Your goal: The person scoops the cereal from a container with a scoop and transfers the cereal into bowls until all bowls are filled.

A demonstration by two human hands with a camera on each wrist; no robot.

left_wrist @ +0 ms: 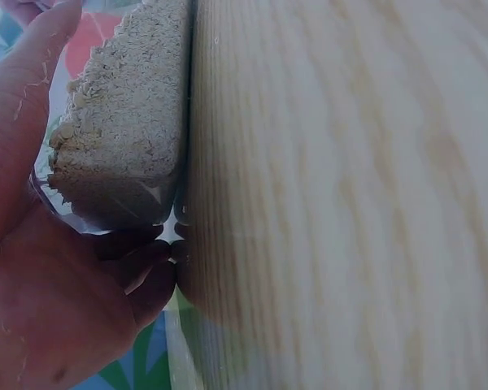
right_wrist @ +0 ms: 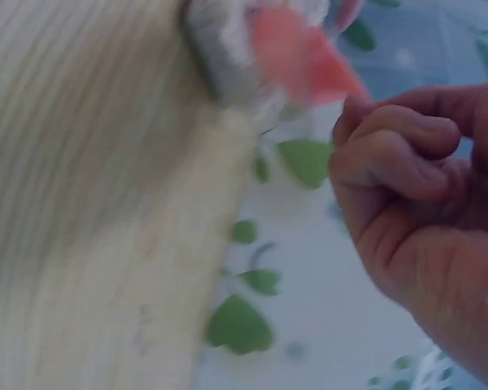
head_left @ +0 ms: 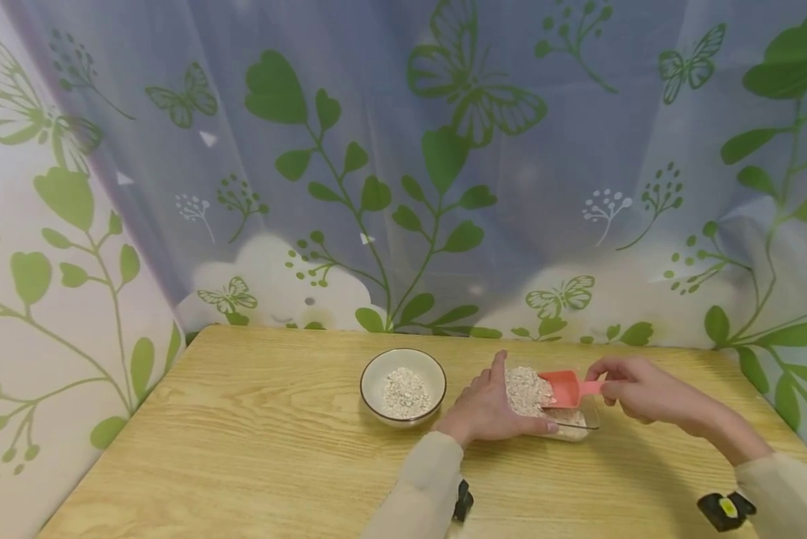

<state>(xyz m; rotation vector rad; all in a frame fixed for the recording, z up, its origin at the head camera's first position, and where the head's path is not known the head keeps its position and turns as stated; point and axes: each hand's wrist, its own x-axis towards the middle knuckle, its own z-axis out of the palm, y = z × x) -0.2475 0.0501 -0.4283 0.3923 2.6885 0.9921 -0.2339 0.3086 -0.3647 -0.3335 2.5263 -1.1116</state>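
My left hand (head_left: 480, 408) holds the left end of a clear container (head_left: 591, 418), thumb along its near side. Rolled oats (head_left: 526, 389) are heaped at that end; in the left wrist view their mass (left_wrist: 134, 114) shows through the clear wall. Between the fingers and thumb of my right hand (head_left: 635, 385) is the handle of a red scoop (head_left: 564, 389). Its head dips into the container against the oats. The right wrist view shows the scoop (right_wrist: 289, 57) blurred, with the right hand (right_wrist: 407, 162) at its handle end.
Left of the container stands a white bowl (head_left: 403, 424) with a dark rim and oats (head_left: 406, 393) inside. Both rest on a wooden table (head_left: 255, 442). Behind it hangs a curtain (head_left: 376, 262) printed with green leaves and butterflies.
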